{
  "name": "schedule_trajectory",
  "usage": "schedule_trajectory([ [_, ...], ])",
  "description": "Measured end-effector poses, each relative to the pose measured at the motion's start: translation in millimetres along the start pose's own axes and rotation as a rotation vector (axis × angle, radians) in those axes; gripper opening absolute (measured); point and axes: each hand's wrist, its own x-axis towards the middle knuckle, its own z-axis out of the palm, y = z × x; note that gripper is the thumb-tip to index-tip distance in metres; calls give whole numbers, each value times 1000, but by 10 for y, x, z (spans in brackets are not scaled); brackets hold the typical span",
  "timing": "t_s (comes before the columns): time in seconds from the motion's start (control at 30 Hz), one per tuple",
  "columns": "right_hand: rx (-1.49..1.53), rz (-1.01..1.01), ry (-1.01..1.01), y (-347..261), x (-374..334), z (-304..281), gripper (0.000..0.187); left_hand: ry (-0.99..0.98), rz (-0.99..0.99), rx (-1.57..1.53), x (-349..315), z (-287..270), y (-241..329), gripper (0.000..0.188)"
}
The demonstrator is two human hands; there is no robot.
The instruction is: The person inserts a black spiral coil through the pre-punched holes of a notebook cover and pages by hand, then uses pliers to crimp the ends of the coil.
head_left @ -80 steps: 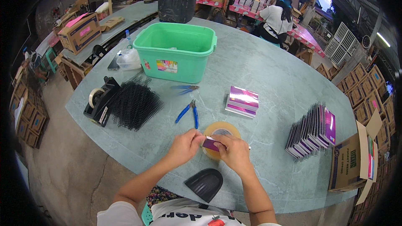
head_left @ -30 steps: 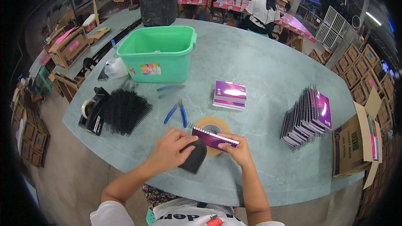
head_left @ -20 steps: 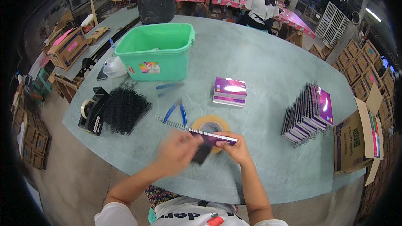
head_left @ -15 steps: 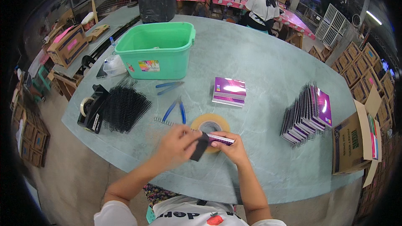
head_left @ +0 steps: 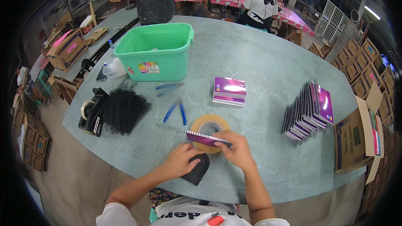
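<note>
My right hand (head_left: pixel 238 150) grips a small purple notebook (head_left: pixel 194 138), thumb on the near side and fingers over the top edge. A black spiral coil (head_left: pixel 169 127) runs along the notebook's holed edge, its loose end sticking out to the left. Just below, my left hand (head_left: pixel 181 160) has its fingers closed over a flat black pad (head_left: pixel 198 170) with a rounded end, near the table's front edge. Partly under the notebook lies a wide roll of tape (head_left: pixel 225 122). Blue-handled pliers (head_left: pixel 183 114) rest beyond the coil, and a second pair of pliers (head_left: pixel 169 87) lies farther back.
Loose black coils (head_left: pixel 125 111) are heaped on the left beside a tape dispenser (head_left: pixel 94 113). A green tub (head_left: pixel 167 65) stands behind them. Unbound purple notebooks (head_left: pixel 229 90) sit mid-table; coiled notebooks (head_left: pixel 307 113) stand stacked at right, near an open carton (head_left: pixel 354 140). A person (head_left: pixel 259 6) sits far back.
My left hand has drawn down and away from the notebook, carrying the black pad. The coil now shows along the notebook's edge, and the notebook has turned so its purple cover faces me.
</note>
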Motion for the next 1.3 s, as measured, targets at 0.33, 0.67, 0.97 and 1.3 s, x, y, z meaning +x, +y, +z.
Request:
schedule_trajectory([
  [0.33,-456,-160,275,-141,-1,336,16,9,219,210,49,-57,180,32],
  [0.67,-401,-187,275,-100,39,309,20,385,306,511,286,-283,168,38],
  [0.97,-411,-197,302,-73,21,314,24,53,54,482,-330,4,-19,51],
  [1.3,-306,-189,293,-127,28,305,17,-11,-86,152,-433,-275,-87,55],
])
